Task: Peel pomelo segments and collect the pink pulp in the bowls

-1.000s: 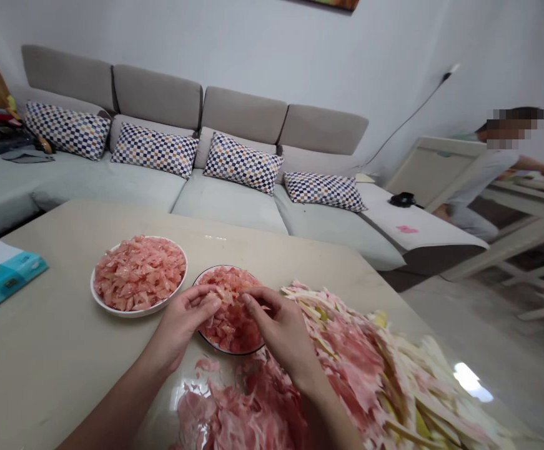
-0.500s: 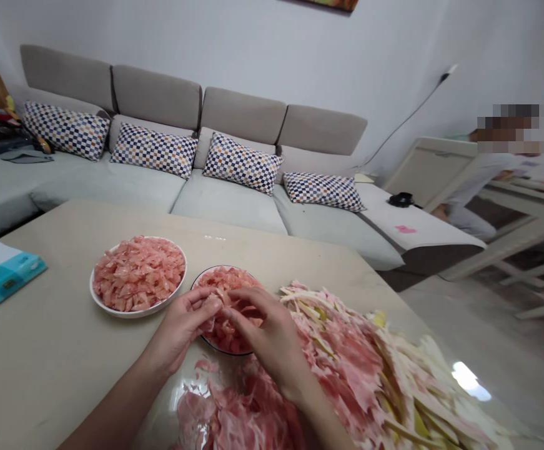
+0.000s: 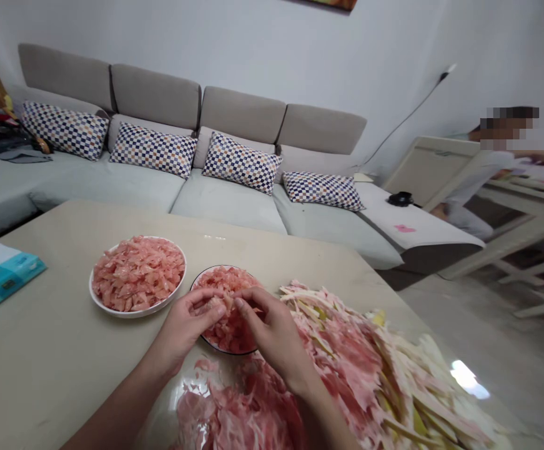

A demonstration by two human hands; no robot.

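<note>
- Fingers of the left hand [image 3: 182, 330] pinch a pale pink piece [image 3: 222, 303], thumb pressed to it; thumb and index tips of the right hand [image 3: 275, 334] nearly together just beside it. Cannot tell whether they grip its edge.
- Piece small, ragged, held over the dark-rimmed bowl [image 3: 225, 350].
- Dark-rimmed bowl: loose glossy flakes [image 3: 230, 277], pink to deeper red.
- White bowl [image 3: 133, 314], to its left: similar pink flakes, heaped above the rim.
- Tabletop [image 3: 75, 350] cream, shiny. Thin pink skins [image 3: 253, 409] spread at the near side; peelings [image 3: 407, 375] heaped at right, whitish and pink with yellow-green streaks. Blue-and-white packet [image 3: 9, 281] far left.
- Beyond: pale-seated sofa [image 3: 225, 199], grey backrests, four checkered cushions [image 3: 154, 149]. At right, a person [image 3: 472, 184] in pale clothing sits on a chair [image 3: 435, 169].
- Hard to see: piece partly behind fingertips; right hand covers part of the dark-rimmed bowl; skins run under the right forearm and off the bottom edge; packet cut by the left edge, wall picture [image 3: 335, 4] by the top. Black object [image 3: 400, 199] on the sofa's right end too indistinct to name.
</note>
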